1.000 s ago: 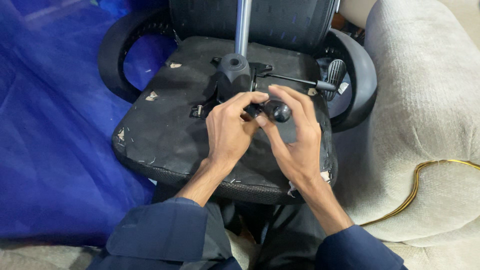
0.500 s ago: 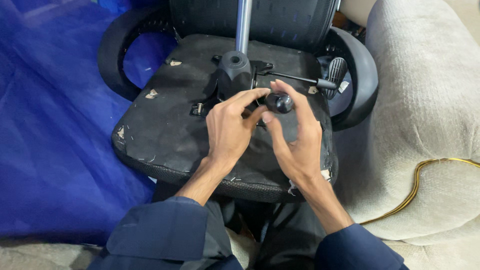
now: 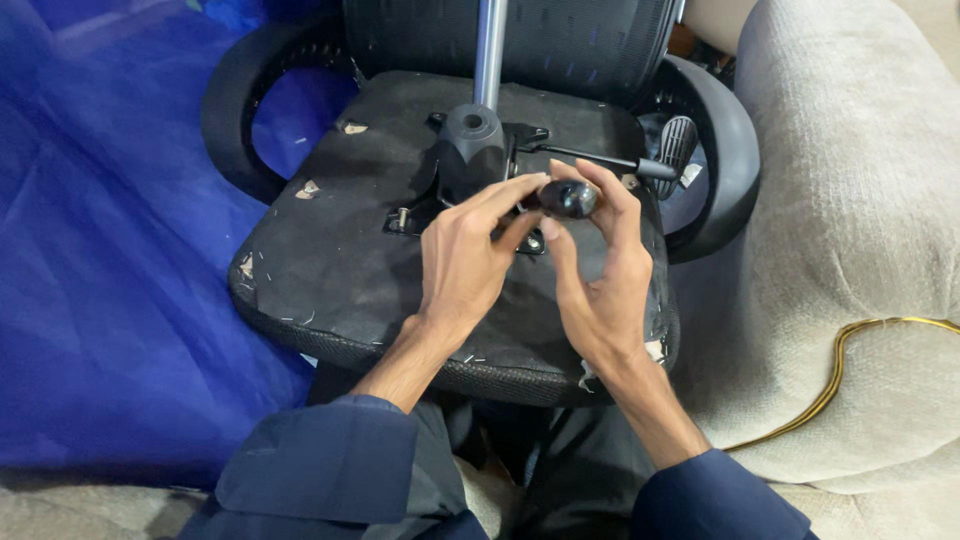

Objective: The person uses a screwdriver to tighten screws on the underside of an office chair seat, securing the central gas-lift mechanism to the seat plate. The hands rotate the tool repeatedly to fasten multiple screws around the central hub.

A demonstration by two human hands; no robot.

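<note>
Gripping a black tool handle (image 3: 568,198) between both hands, you work over the underside of an overturned office chair seat (image 3: 340,250) in the head view. Your right hand (image 3: 600,285) pinches the rounded handle from the far and right sides, fingers (image 3: 612,195) curled over its top and thumb rising beneath it. Your left hand (image 3: 465,265) meets it from the left, fingertips pressed together against the handle's near end, thumb tucked under. The handle sits just right of the seat's centre, above the metal mounting plate (image 3: 420,215), whose bolts your hands partly cover.

Behind the handle, toward the chair back (image 3: 560,40), the black column socket (image 3: 472,140) rises with a silver gas cylinder (image 3: 490,45) standing upright in it. A thin adjustment lever (image 3: 600,160) runs from the socket to the right. Curved black armrests (image 3: 725,150) flank the seat on both sides. Left of the seat spreads a blue tarp (image 3: 110,270); to its right sits a beige upholstered cushion (image 3: 850,200) with a yellow cord (image 3: 850,360) lying along it.
</note>
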